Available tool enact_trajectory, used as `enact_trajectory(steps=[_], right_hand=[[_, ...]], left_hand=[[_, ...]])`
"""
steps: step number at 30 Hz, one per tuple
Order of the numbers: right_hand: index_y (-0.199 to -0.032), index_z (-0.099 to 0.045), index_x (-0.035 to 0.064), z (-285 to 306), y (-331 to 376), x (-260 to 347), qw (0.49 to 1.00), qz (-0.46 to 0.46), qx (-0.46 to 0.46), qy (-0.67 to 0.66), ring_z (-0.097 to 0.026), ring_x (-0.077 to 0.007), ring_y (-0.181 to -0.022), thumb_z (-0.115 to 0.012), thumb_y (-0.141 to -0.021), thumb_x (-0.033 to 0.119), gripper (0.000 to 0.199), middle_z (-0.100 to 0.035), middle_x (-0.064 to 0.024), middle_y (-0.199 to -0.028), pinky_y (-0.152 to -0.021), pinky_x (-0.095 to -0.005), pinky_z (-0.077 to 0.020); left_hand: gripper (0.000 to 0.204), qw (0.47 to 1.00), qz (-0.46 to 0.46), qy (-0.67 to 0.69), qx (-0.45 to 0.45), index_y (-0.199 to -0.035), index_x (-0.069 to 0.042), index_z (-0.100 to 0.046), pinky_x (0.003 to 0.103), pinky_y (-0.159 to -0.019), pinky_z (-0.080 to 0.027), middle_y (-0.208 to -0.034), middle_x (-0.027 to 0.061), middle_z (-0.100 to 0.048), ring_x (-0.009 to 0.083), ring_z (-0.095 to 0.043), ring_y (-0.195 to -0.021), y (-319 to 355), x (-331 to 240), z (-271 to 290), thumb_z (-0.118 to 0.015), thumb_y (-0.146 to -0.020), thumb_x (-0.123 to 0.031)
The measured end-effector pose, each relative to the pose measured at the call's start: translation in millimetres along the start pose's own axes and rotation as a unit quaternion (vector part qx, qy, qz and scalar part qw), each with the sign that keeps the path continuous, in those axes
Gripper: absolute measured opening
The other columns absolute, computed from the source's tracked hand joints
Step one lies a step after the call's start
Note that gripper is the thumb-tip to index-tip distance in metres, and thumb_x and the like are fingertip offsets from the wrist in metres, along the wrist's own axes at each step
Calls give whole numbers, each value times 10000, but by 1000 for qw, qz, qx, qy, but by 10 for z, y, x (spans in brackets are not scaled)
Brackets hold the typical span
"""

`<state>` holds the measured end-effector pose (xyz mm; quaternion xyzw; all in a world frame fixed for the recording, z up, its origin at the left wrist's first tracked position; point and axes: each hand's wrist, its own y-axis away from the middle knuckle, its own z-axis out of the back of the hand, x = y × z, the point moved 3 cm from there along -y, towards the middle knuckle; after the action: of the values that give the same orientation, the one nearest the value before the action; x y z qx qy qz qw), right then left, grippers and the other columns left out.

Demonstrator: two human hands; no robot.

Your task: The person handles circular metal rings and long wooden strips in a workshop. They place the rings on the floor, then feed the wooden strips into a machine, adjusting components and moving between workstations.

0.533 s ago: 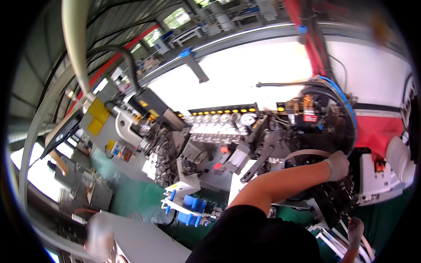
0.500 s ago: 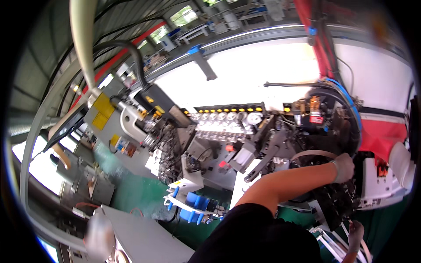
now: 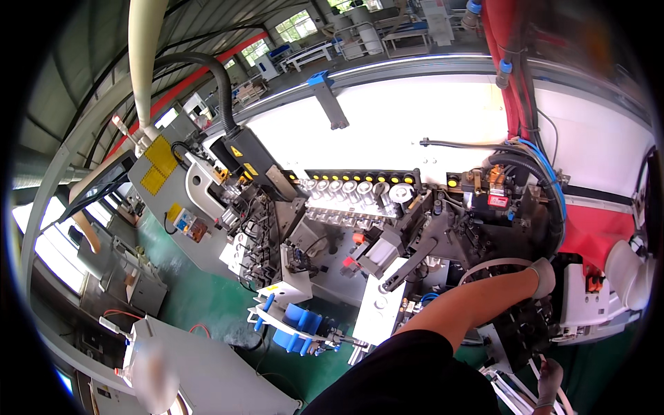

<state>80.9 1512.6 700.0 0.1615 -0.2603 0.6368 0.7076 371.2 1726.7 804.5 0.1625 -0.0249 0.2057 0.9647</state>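
My left arm, in a black sleeve, reaches across to the right side of a large machine. My left hand (image 3: pixel 544 278), in a pale glove, rests at the end of a curved beige band (image 3: pixel 494 263), above a dark mechanism (image 3: pixel 520 324). Its fingers are turned away from view. Lower down at the right, my right hand (image 3: pixel 550 377), also gloved, is closed with its fingertips on a thin pale strip (image 3: pixel 535 368). This strip hangs beside the dark mechanism, near a white frame (image 3: pixel 508 389).
A red sheet-metal part (image 3: pixel 598 225) and a white housing (image 3: pixel 588 294) flank my left hand. Black and blue hoses (image 3: pixel 553 173) loop above it. Leftward stand a row of silver cylinders (image 3: pixel 353 194), a blue roller unit (image 3: pixel 297 330) and a grey cabinet (image 3: pixel 214 366).
The whole view has shifted slightly, and the machine looks sharper. Against the machine, my left hand stays about where it was. My right hand appears a little further left and lower.
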Motion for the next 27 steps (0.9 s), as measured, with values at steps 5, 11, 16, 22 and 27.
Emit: enact_trajectory(steps=[5,11,16,22,27], right_hand=[[-907,-714,7,94,15,131,1000,6,-15,13,-641,-458,-781,-609,-966,280,298,-633,-229,-774,-684,-510,-473],[-881,-722,7,29,-41,168,999,-43,10,-28,-638,-414,-692,-615,-947,243,268,-636,-207,-732,-647,-485,-479],[-940,-743,2,-116,-81,187,1000,-8,13,-18,-691,-385,-788,-636,-906,160,193,-701,-209,-823,-714,-466,-528],[-1060,-771,-9,254,74,-60,999,-2,-15,-32,-744,-404,-945,-697,-839,56,242,-764,-220,-1005,-887,-459,-591],[-841,-746,-2,410,415,-644,989,-79,87,93,-704,-419,-853,-671,-850,166,184,-714,-234,-849,-769,-498,-533]], left_hand=[[252,1000,-20,-4,11,-1109,-229,-864,435,-782,-578,-1111,21,-826,248,-773,-1041,78,67,99,-709,-912,-251],[228,999,-30,-16,-34,-1066,-197,-861,433,-826,-591,-1103,40,-824,263,-775,-1051,140,-105,175,-689,-926,-249],[230,999,-12,13,-30,-1079,-183,-857,438,-814,-600,-1098,59,-823,268,-777,-1055,107,-87,135,-683,-933,-222],[238,1000,9,24,-2,-1091,-167,-854,435,-787,-609,-1089,68,-822,277,-785,-1032,231,66,174,-684,-924,-183],[231,997,24,54,-48,-1064,-154,-862,437,-782,-615,-1071,94,-824,281,-793,-1008,335,119,-3,-705,-897,-179]])
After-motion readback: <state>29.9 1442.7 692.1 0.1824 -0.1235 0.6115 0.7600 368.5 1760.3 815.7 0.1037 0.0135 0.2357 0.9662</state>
